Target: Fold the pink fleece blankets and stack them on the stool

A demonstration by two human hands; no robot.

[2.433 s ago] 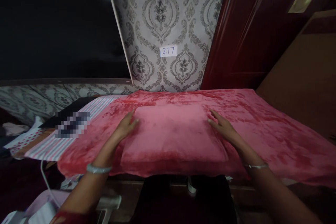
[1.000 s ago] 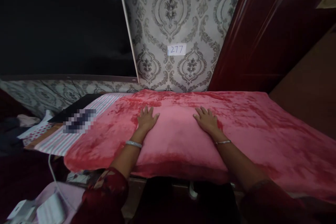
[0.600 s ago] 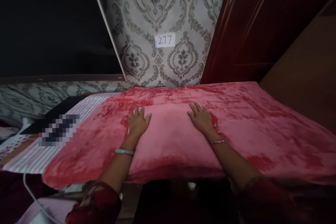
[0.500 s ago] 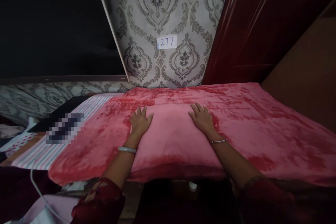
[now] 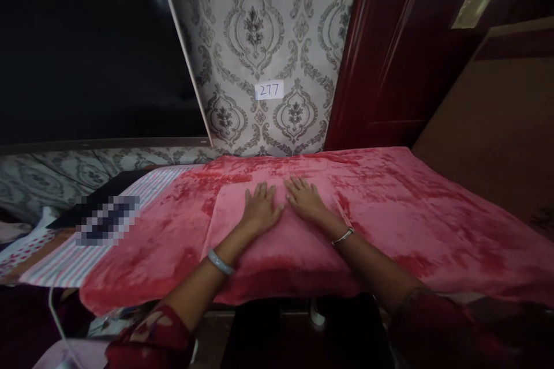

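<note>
The fingers (image 5: 259, 191) of the left hand (image 5: 261, 210) lie spread and flat, gripping nothing, pressed palm-down on a folded square of pink plush fabric (image 5: 277, 230). Just beside them, at their 3 o'clock, the fingers (image 5: 298, 187) of the right hand (image 5: 307, 203) lie splayed flat on the same folded piece, also holding nothing; the two hands sit almost touching near its far edge. A pale bangle (image 5: 220, 262) circles the left wrist and a thin silver bangle (image 5: 343, 236) the right.

The folded piece rests at the middle of a wide red-pink plush blanket (image 5: 433, 213) covering the desk and hanging over its near edge. At 9 o'clock a pink-and-white striped cloth (image 5: 78, 253) shows beyond the blanket. At 12 o'clock, on grey damask wallpaper (image 5: 259, 23), hangs a small white label reading 277 (image 5: 269, 90). A dark red glossy door (image 5: 389, 57) stands at 2 o'clock.
</note>
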